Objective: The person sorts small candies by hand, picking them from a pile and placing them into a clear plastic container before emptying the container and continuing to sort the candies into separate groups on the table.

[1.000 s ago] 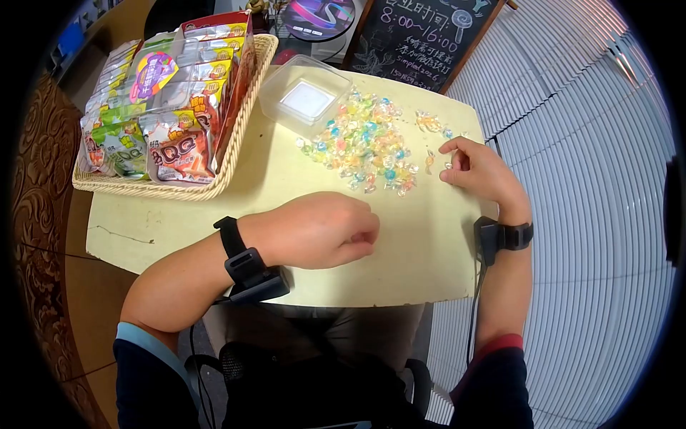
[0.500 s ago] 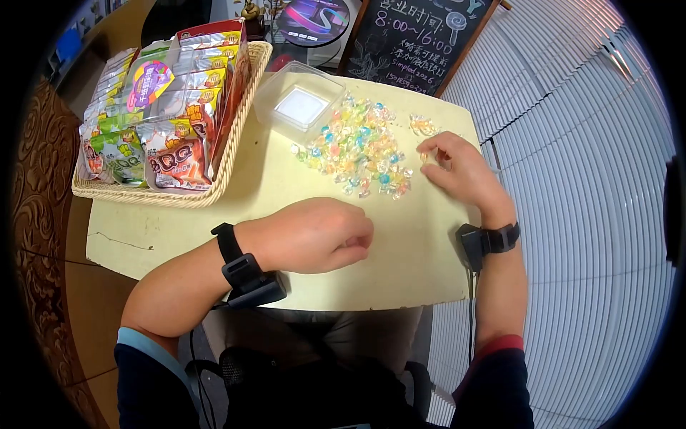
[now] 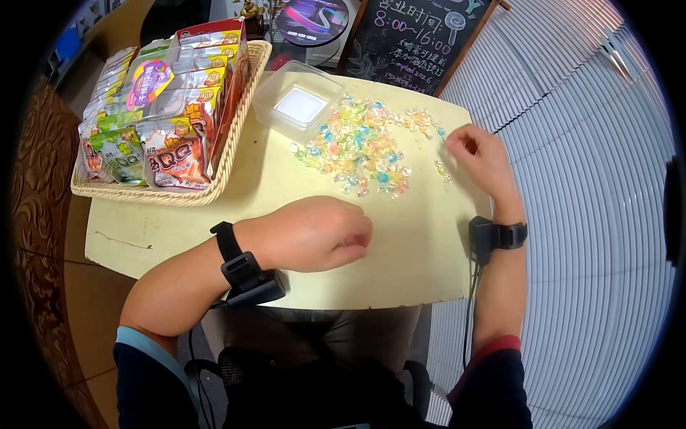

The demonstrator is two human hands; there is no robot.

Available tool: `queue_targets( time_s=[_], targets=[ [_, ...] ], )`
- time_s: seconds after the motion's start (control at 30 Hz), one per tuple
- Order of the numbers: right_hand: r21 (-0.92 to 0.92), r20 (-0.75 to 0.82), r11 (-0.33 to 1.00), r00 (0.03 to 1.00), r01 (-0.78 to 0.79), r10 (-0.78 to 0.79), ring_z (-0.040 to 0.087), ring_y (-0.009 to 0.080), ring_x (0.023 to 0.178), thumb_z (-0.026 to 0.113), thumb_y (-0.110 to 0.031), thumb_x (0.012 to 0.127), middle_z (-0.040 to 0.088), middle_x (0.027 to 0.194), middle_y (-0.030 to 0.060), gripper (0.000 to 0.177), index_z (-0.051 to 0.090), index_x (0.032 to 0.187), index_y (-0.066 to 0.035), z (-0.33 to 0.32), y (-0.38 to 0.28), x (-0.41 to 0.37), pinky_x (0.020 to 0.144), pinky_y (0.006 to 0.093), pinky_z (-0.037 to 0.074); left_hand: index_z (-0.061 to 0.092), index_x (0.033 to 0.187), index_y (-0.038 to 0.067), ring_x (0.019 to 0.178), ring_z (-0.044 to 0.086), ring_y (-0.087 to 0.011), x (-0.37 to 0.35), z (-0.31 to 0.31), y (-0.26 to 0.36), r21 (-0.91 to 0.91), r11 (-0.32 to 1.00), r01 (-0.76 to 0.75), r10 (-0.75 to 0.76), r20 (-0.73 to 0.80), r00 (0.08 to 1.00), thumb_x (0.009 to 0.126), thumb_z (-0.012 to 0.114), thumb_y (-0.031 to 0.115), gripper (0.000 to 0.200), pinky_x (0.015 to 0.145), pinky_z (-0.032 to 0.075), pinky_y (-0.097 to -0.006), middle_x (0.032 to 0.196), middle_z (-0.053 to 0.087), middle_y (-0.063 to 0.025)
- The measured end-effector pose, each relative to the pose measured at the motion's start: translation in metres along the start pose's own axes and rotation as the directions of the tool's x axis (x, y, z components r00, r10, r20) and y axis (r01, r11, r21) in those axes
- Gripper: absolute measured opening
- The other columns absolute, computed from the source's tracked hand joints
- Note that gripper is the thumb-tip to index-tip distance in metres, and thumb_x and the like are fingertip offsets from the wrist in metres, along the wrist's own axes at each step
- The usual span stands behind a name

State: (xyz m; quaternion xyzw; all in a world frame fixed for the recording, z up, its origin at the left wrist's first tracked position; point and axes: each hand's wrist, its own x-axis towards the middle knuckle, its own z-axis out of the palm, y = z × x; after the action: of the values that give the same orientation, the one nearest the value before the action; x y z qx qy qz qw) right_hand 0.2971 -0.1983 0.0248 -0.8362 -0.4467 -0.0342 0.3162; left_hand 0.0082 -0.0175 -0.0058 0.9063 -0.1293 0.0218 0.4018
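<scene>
right hand (image 3: pixel 482 154) is seen curled just beside stray candies (image 3: pixel 441 170) at the table's (image 3: pixel 421 243) right edge, pinch cannot be told | left hand (image 3: pixel 314 232) is balled, contents hidden | candies judged light, hard, slick-wrapped: best pinched at twisted wrapper ends | main heap (image 3: pixel 357 150) is spread mid-table

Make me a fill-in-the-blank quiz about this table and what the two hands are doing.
1. The snack packets stand in a woven ____ on the left of the table.
2. The left hand rests on the table, closed in a ____.
3. The right hand is by a few stray candies, which lie to the ____ of the big candy pile.

Missing words: basket; fist; right
</scene>
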Motion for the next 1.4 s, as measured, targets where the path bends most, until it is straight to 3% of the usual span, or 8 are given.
queue_targets(
  time_s=[0.07, 0.17, 0.3, 0.37, 0.47, 0.57, 1.17, 1.4],
  targets=[
    [-0.024, 0.334, 0.996, 0.938, -0.087, 0.090, 0.067, 0.0198, 0.070, 0.079, -0.023, 0.088, 0.072, 0.079, 0.0104, 0.027, 0.075, 0.098, 0.002, -0.008, -0.007, -0.006, 0.068, 0.0326, 0.053, 0.070, 0.097, 0.003, 0.081, 0.067, -0.0323, 0.001, -0.001, 0.001, 0.003, 1.000, 0.003, -0.003, 0.004, 1.000, 0.096, 0.073, 0.013, 0.011, 0.076, 0.054, -0.0438, 0.086, 0.065, -0.0121],
    [-0.057, 0.490, 0.994, 0.864, -0.098, 0.113, 0.065, 0.0189, 0.069, 0.081, -0.026, 0.084, 0.071, 0.078, 0.0102, 0.032, 0.075, 0.098, 0.002, -0.012, -0.012, -0.006, 0.067, 0.0328, 0.053, 0.070, 0.097, 0.003, 0.081, 0.067, -0.0319, 0.002, -0.002, 0.002, 0.002, 1.000, 0.016, -0.016, 0.021, 1.000, 0.096, 0.073, 0.013, 0.011, 0.076, 0.054, -0.0437, 0.086, 0.065, -0.0118],
    [-0.160, 0.476, 0.981, 0.862, -0.107, 0.172, 0.069, 0.0235, 0.077, 0.078, -0.024, 0.087, 0.075, 0.088, 0.0119, 0.029, 0.074, 0.099, 0.002, -0.012, -0.012, -0.001, 0.073, 0.0358, 0.055, 0.070, 0.097, 0.004, 0.080, 0.067, -0.0320, 0.001, -0.002, 0.000, -0.001, 1.000, 0.006, -0.006, 0.004, 1.000, 0.096, 0.073, 0.013, 0.010, 0.075, 0.054, -0.0437, 0.085, 0.065, -0.0113],
    [-0.100, 0.080, 0.995, 0.997, 0.019, -0.011, 0.071, 0.0317, 0.098, 0.075, -0.022, 0.091, 0.076, 0.107, 0.0175, 0.029, 0.075, 0.109, 0.002, 0.001, 0.010, 0.004, 0.089, 0.0403, 0.056, 0.070, 0.097, 0.004, 0.080, 0.066, -0.0321, 0.001, -0.001, 0.000, -0.001, 1.000, -0.003, 0.003, 0.004, 1.000, 0.096, 0.073, 0.013, 0.010, 0.075, 0.054, -0.0437, 0.085, 0.065, -0.0112],
    [-0.210, -0.028, 0.959, 0.979, 0.191, -0.202, 0.066, 0.0388, 0.118, 0.074, -0.020, 0.095, 0.072, 0.124, 0.0228, 0.033, 0.074, 0.119, 0.002, 0.013, 0.035, 0.006, 0.104, 0.0441, 0.052, 0.070, 0.097, 0.004, 0.080, 0.066, -0.0323, 0.002, -0.001, 0.001, -0.003, 1.000, -0.012, 0.012, -0.001, 1.000, 0.096, 0.074, 0.013, 0.010, 0.074, 0.053, -0.0436, 0.085, 0.065, -0.0111],
    [-0.189, -0.018, 0.973, 0.990, 0.135, -0.141, 0.063, 0.0400, 0.124, 0.076, -0.021, 0.095, 0.071, 0.127, 0.0241, 0.038, 0.073, 0.126, 0.001, 0.021, 0.042, 0.007, 0.109, 0.0438, 0.050, 0.070, 0.097, 0.004, 0.080, 0.066, -0.0324, 0.001, -0.002, 0.000, 0.000, 1.000, -0.011, 0.011, 0.004, 1.000, 0.096, 0.074, 0.013, 0.010, 0.074, 0.053, -0.0436, 0.085, 0.065, -0.0111],
    [-0.004, 0.002, 0.998, 0.998, -0.064, 0.064, 0.069, 0.0315, 0.091, 0.078, -0.024, 0.091, 0.073, 0.105, 0.0202, 0.030, 0.075, 0.103, 0.004, 0.014, 0.030, 0.005, 0.081, 0.0423, 0.055, 0.070, 0.097, 0.004, 0.081, 0.067, -0.0324, 0.001, -0.002, 0.001, 0.014, 1.000, 0.002, -0.002, 0.014, 1.000, 0.096, 0.073, 0.014, 0.011, 0.075, 0.054, -0.0436, 0.087, 0.066, -0.0118],
    [-0.123, 0.045, 0.989, 0.996, -0.076, 0.082, 0.070, 0.0341, 0.086, 0.077, -0.027, 0.091, 0.072, 0.096, 0.0215, 0.031, 0.074, 0.092, 0.004, 0.019, 0.030, 0.009, 0.079, 0.0449, 0.055, 0.070, 0.097, 0.003, 0.085, 0.068, -0.0344, 0.002, -0.005, 0.004, 0.007, 1.000, 0.005, -0.005, 0.029, 1.000, 0.097, 0.071, 0.015, 0.012, 0.078, 0.054, -0.0451, 0.089, 0.067, -0.0125]
  ],
)
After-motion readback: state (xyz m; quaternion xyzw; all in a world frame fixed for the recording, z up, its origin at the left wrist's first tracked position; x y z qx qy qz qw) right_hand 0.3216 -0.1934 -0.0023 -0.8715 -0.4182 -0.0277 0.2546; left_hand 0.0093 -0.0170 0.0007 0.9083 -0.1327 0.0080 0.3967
